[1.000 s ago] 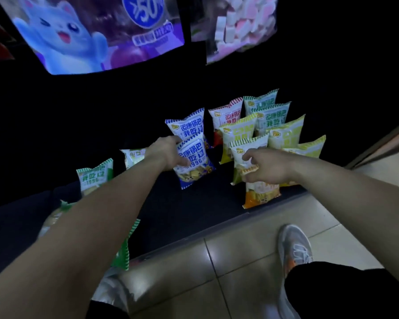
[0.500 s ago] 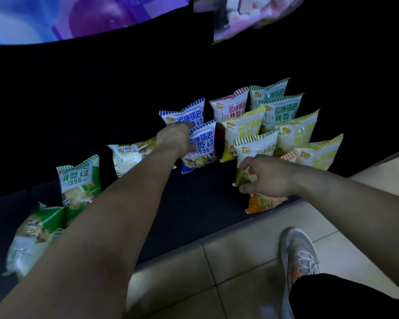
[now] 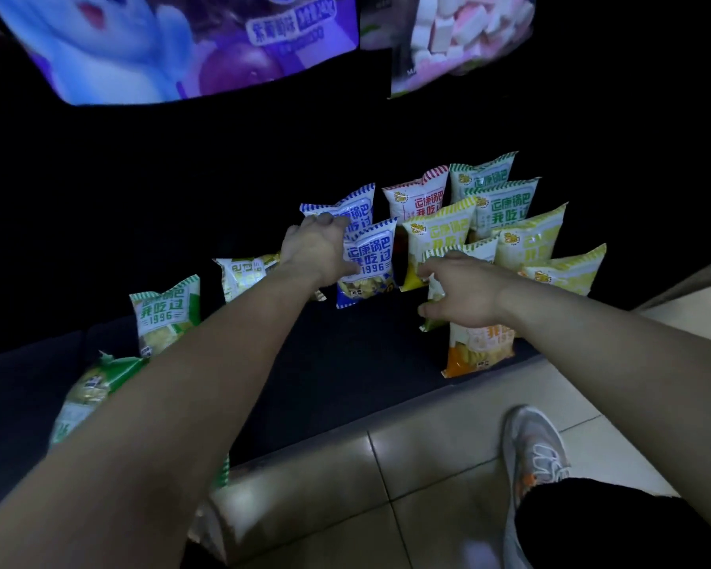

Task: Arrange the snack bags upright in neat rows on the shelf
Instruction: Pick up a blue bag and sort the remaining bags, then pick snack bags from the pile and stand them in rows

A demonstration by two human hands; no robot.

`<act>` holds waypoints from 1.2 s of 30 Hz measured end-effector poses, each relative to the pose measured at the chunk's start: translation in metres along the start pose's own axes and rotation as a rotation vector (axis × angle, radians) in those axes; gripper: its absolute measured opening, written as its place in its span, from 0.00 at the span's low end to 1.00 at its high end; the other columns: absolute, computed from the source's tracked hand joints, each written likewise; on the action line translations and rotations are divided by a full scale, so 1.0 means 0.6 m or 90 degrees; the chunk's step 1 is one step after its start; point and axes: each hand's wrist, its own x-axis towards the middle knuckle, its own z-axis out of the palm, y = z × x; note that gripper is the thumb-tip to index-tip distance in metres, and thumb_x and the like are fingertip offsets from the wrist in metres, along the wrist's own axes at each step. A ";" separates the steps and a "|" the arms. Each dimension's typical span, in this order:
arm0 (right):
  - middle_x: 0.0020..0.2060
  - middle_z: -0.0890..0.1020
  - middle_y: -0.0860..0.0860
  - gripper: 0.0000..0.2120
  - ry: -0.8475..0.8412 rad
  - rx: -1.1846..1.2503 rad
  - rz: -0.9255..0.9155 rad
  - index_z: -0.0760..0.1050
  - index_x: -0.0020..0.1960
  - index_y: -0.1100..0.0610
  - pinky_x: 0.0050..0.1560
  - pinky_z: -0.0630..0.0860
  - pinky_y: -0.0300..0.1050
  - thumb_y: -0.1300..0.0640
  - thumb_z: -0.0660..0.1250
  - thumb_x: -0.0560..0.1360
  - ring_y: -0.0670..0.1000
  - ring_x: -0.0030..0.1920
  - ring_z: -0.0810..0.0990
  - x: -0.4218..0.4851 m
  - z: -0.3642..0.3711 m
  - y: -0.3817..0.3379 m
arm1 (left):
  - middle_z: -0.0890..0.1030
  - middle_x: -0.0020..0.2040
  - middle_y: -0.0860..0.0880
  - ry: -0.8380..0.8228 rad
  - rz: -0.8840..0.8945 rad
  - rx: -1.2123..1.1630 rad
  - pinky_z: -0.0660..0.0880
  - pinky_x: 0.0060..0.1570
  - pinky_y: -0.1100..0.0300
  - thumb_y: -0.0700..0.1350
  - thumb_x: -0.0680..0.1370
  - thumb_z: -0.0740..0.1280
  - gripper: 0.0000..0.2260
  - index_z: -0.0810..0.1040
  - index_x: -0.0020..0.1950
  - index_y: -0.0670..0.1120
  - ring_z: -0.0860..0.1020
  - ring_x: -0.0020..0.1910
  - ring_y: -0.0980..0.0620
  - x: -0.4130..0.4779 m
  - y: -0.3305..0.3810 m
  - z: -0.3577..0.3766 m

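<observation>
Left arm: bare, stretched forward. Left hand (image 3: 317, 252): back to camera, fingers above and thumb below curled round the left edge of a blue-striped white foil snack bag (image 3: 372, 260).
Right arm: bare, reaching in from the right. Right hand (image 3: 462, 291): knuckles up, fingers and thumb curled round a green-striped white foil snack bag (image 3: 481, 248).

Snack bags (image 3: 460, 232) in rows on shelf (image 3: 345, 363)

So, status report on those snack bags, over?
Left grip holds front blue bag. Right grip holds green-striped bag. Stray green bags at left, none in the way.
</observation>
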 end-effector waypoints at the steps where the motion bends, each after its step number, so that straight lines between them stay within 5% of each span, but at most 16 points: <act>1: 0.68 0.66 0.52 0.33 0.010 -0.013 -0.010 0.62 0.75 0.49 0.56 0.73 0.50 0.40 0.67 0.75 0.56 0.65 0.71 -0.002 -0.004 -0.012 | 0.69 0.71 0.46 -0.004 0.003 -0.005 0.66 0.64 0.47 0.64 0.70 0.72 0.39 0.62 0.76 0.51 0.67 0.69 0.44 -0.017 -0.010 -0.014; 11: 0.73 0.64 0.52 0.33 0.067 -0.027 -0.079 0.61 0.76 0.50 0.59 0.73 0.51 0.41 0.66 0.75 0.57 0.67 0.71 -0.039 -0.003 -0.151 | 0.66 0.74 0.47 -0.085 -0.065 -0.041 0.69 0.65 0.52 0.65 0.71 0.69 0.37 0.63 0.75 0.53 0.66 0.71 0.45 -0.293 -0.188 -0.141; 17: 0.68 0.67 0.52 0.32 0.043 -0.102 -0.111 0.61 0.75 0.49 0.45 0.69 0.47 0.39 0.66 0.75 0.56 0.63 0.73 -0.022 0.033 -0.216 | 0.66 0.74 0.45 -0.125 -0.153 -0.108 0.68 0.66 0.51 0.65 0.72 0.69 0.38 0.63 0.76 0.49 0.67 0.70 0.45 -0.411 -0.305 -0.131; 29: 0.74 0.61 0.54 0.33 0.038 -0.052 -0.107 0.56 0.78 0.51 0.63 0.70 0.57 0.45 0.64 0.77 0.60 0.69 0.65 0.232 0.139 -0.317 | 0.61 0.77 0.46 -0.172 -0.134 -0.145 0.67 0.67 0.49 0.61 0.75 0.68 0.35 0.59 0.77 0.50 0.64 0.72 0.45 -0.354 -0.370 -0.075; 36: 0.73 0.64 0.53 0.44 0.048 -0.139 -0.108 0.56 0.77 0.50 0.67 0.64 0.58 0.33 0.68 0.68 0.58 0.71 0.64 0.360 0.153 -0.321 | 0.62 0.76 0.48 -0.198 -0.145 -0.171 0.69 0.65 0.51 0.61 0.76 0.67 0.33 0.60 0.77 0.53 0.67 0.71 0.47 -0.326 -0.372 -0.041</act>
